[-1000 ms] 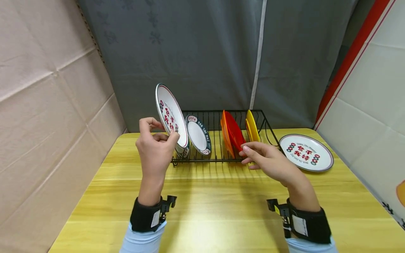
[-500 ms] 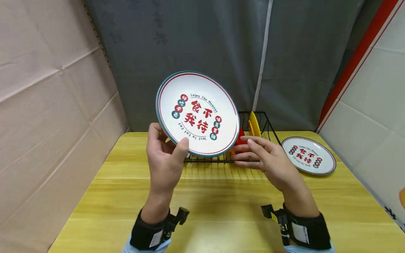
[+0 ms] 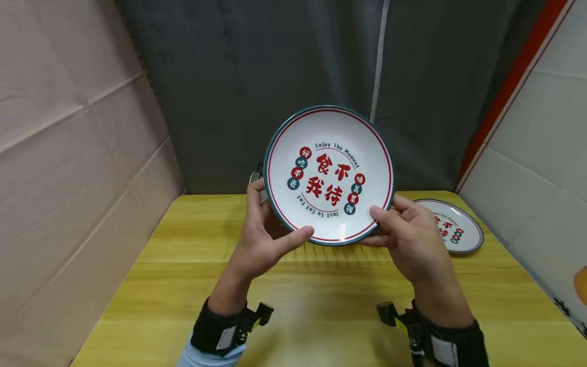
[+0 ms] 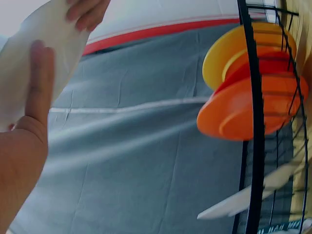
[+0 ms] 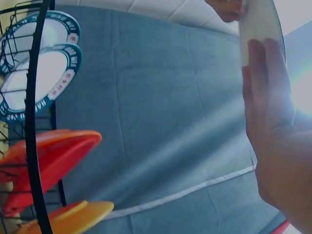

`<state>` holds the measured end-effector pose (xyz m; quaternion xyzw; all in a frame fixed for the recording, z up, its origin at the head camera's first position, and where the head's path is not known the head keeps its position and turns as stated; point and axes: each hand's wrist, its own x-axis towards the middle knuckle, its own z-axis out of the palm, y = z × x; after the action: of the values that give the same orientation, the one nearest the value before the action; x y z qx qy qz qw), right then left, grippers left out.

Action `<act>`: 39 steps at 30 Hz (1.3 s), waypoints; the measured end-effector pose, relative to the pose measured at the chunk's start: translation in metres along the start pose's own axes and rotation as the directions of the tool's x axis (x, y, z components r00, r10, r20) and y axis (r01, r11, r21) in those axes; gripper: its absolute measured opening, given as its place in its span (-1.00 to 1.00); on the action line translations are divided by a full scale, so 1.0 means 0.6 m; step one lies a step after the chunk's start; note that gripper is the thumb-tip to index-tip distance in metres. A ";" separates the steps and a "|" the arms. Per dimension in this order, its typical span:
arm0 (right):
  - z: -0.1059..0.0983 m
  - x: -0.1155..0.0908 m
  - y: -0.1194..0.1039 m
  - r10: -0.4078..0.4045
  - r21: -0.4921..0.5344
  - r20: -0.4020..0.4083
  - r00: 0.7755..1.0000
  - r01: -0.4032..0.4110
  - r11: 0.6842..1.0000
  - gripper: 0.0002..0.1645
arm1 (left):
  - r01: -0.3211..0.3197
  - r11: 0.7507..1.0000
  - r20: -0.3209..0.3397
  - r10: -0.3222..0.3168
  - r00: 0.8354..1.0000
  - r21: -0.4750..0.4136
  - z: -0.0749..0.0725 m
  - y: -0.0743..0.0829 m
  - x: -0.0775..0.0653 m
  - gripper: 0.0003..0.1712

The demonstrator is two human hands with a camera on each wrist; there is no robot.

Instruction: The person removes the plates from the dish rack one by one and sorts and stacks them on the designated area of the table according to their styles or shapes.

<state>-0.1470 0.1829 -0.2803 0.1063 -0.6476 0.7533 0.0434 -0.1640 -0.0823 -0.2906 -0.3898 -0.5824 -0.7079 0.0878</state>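
A white plate (image 3: 330,127) with a teal rim and red lettering is held up, its face toward me. My left hand (image 3: 266,239) holds its lower left edge, thumb at the front rim and fingers behind. On the lower right edge, my right hand (image 3: 415,239) pinches it, thumb on the face. The right wrist view shows that hand's fingers (image 5: 270,83) lying along the plate's back. A similar plate (image 3: 468,224) lies flat on the table at the right, partly covered by my right hand.
Behind the held plate stands a black wire dish rack (image 4: 256,122), mostly hidden in the head view. It holds an orange plate (image 4: 234,117), a red plate (image 5: 53,170), a yellow plate (image 4: 219,58) and white plates with patterned teal rims (image 5: 41,78). A grey curtain (image 3: 275,61) hangs behind.
My left hand has lifted the white plate from above the rack's left side, turned it face-on and carried it right. My right hand has taken hold of its right edge.
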 end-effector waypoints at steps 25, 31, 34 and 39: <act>-0.007 -0.015 -0.006 0.182 -0.448 0.138 0.973 -0.103 0.888 -0.35 | 0.504 0.783 0.009 -0.544 0.839 0.364 -0.079 0.048 -0.026 -0.37; -0.009 -0.031 -0.005 0.217 -0.499 0.111 0.970 -0.135 0.856 -0.33 | 0.492 0.766 0.060 -0.562 0.825 0.413 -0.073 0.048 -0.026 -0.25; -0.008 -0.036 -0.005 0.212 -0.496 0.117 0.970 -0.127 0.859 -0.33 | 0.484 0.766 0.071 -0.560 0.825 0.423 -0.072 0.050 -0.025 -0.26; -0.008 -0.035 -0.006 0.217 -0.501 0.120 0.969 -0.130 0.856 -0.34 | 0.490 0.749 0.069 -0.575 0.815 0.446 -0.070 0.057 -0.020 -0.25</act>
<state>-0.1261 0.1900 -0.2822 0.0974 -0.8251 0.5537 -0.0553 -0.1548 -0.1346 -0.2733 -0.2490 -0.8098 -0.5219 -0.0991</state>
